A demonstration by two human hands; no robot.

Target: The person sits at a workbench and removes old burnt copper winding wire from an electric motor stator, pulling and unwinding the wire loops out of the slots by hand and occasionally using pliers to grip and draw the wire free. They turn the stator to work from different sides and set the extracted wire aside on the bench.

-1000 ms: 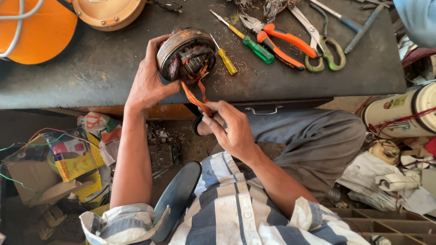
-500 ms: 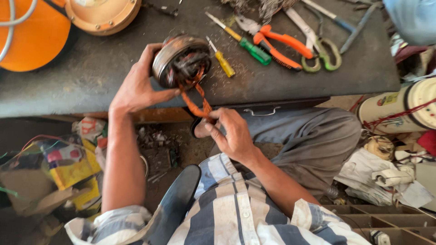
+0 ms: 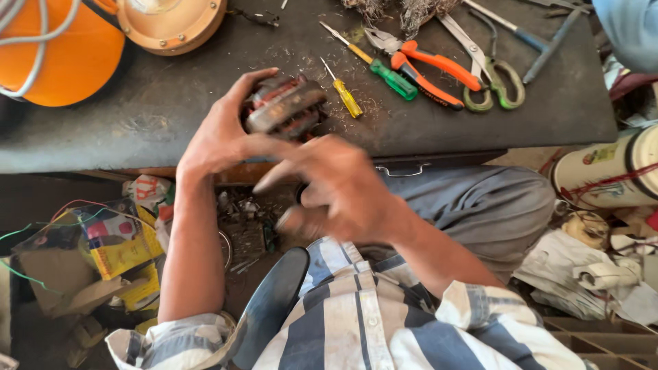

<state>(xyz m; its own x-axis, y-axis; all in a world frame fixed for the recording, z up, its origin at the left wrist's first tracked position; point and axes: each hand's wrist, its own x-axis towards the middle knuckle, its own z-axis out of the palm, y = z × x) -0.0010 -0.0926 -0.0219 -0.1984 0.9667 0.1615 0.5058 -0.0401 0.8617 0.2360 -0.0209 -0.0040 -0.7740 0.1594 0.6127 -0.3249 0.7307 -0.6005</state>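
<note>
Small repair workshop, likely electrical/motor repair. Dark, scuffed workbench [image 3: 137, 130] strewn with metal filings and hand tools: yellow screwdriver [image 3: 343, 92], green-handled screwdriver [image 3: 384, 68], orange-handled pliers [image 3: 432, 68], scissors [image 3: 486, 68], plus an orange fan housing [image 3: 62, 62] with a white cable and a round tan motor cover [image 3: 171, 24]. Floor around the seated person is cluttered with cardboard boxes [image 3: 103, 253], loose wires, scrap metal parts [image 3: 243, 226] and crumpled paper [image 3: 589, 267].

A yellow carton [image 3: 120, 250] with red and blue print lies crumpled at eight o'clock, under the bench [image 3: 137, 123]. At three o'clock a white tin [image 3: 603, 175] lies sideways, carrying a green and red label [image 3: 598, 155].
</note>
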